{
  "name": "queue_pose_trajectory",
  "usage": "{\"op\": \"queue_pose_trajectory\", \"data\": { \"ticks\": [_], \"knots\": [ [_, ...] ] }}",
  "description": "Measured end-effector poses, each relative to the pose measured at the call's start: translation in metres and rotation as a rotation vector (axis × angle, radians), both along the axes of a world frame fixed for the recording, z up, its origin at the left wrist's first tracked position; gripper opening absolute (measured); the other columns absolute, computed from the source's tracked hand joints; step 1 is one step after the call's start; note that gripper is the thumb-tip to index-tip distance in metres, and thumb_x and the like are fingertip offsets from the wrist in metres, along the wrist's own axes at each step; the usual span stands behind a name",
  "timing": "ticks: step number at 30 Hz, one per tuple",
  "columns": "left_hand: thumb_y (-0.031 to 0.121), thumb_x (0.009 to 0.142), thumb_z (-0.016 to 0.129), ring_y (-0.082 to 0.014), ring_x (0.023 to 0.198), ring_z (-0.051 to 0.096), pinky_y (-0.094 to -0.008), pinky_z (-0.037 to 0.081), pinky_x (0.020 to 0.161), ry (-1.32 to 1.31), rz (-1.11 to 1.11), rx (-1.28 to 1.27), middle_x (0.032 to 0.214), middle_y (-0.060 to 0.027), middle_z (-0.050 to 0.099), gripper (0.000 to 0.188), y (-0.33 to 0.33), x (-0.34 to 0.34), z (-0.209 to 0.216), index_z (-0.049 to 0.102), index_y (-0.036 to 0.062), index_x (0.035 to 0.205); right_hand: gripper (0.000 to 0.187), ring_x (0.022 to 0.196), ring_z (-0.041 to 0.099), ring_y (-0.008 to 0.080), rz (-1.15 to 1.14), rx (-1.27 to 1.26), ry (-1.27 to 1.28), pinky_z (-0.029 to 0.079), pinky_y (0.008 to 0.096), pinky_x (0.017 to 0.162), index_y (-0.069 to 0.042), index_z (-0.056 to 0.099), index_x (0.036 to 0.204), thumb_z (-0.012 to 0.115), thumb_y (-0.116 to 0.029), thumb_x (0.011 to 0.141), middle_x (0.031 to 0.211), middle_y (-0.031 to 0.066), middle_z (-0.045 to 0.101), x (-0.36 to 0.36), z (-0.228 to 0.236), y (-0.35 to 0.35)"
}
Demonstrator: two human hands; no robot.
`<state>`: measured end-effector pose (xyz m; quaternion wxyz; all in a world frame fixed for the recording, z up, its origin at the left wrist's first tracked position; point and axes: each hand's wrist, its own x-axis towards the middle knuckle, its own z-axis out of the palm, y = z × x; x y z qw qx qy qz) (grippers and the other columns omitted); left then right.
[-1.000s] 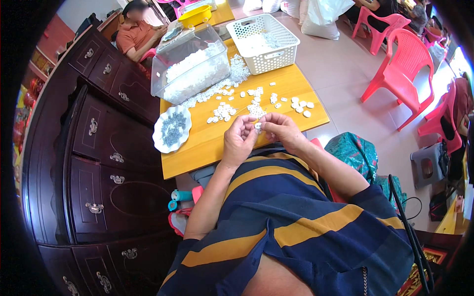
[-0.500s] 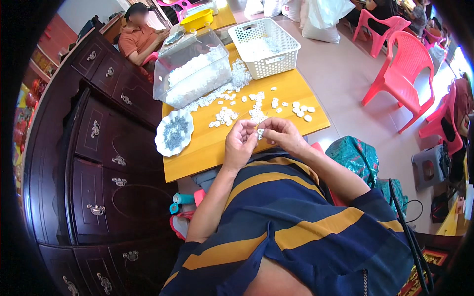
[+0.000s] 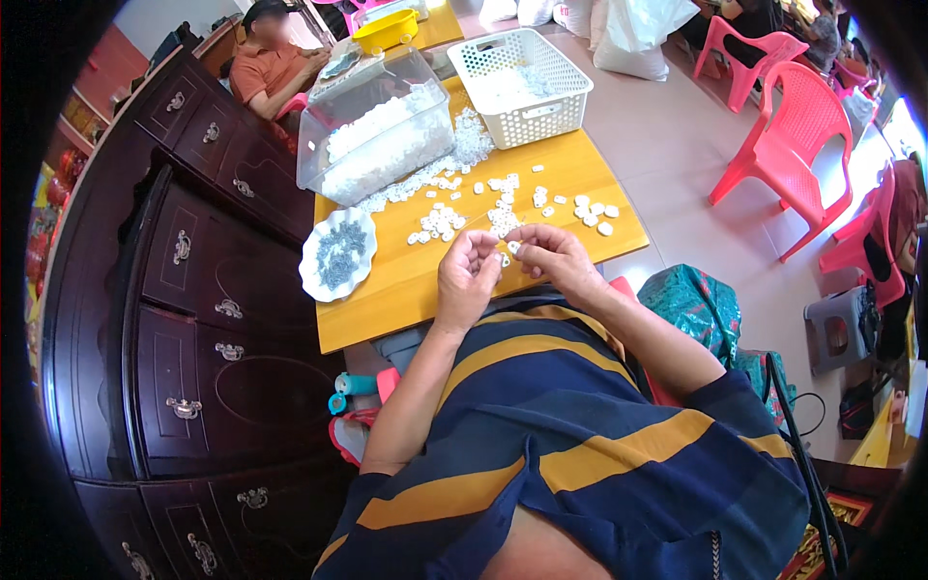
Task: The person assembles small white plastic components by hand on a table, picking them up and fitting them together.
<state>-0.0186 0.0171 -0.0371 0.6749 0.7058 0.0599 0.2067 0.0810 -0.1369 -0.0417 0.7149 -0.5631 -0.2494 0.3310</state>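
Over the near edge of the yellow wooden table [image 3: 406, 309], my left hand [image 3: 469, 275] pinches a small white plastic piece [image 3: 504, 259] with a dark spot on it. Close beside it, my right hand [image 3: 556, 259] pinches another small white piece [image 3: 513, 247] between thumb and forefinger. A narrow gap shows between the two hands. Just beyond my fingers lies a heap of white pieces [image 3: 503, 220]. To its left is a second pile [image 3: 443, 222], and several rounder white pieces [image 3: 594, 213] lie to the right. A white scalloped dish [image 3: 309, 275] holds small grey parts at the left.
At the table's back stand a clear plastic bin [image 3: 387, 155] of white parts and a white perforated basket [image 3: 536, 124]. Dark wooden drawers [image 3: 222, 261] rise on the left. A pink chair [image 3: 793, 145] and green bags [image 3: 691, 309] are to the right. Another person [image 3: 266, 68] sits far left.
The hands, together around one spot before, are now slightly apart, each with its own white piece showing. The view has shifted a little.
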Motion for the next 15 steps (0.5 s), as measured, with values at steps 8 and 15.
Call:
{"op": "queue_pose_trajectory", "data": {
  "ticks": [8,15],
  "knots": [
    [0.002,0.088,0.063,-0.0104,0.066,0.062,-0.0267,0.051,0.061,0.031,0.238,0.425,0.077,-0.0056,0.066,0.007,0.007,0.002,-0.005,0.062,0.0022,0.095,0.021,0.072,0.052,0.0053,-0.025,0.073,0.087,0.043,0.02,0.066,-0.004,0.063,0.116,0.061,-0.011,0.095,0.086,-0.0028,0.06,0.002,0.002,0.0],
    [0.011,0.084,0.066,-0.0303,0.073,0.067,-0.0418,0.054,0.067,0.141,0.274,0.836,0.083,-0.0123,0.068,0.01,0.025,0.003,-0.012,0.066,0.0053,0.091,0.023,0.071,0.054,0.0059,-0.126,0.063,0.197,0.045,0.0206,0.066,-0.006,0.064,0.115,0.06,-0.012,0.093,0.084,-0.0028,0.06,0.012,-0.003,-0.006]
  ]
}}
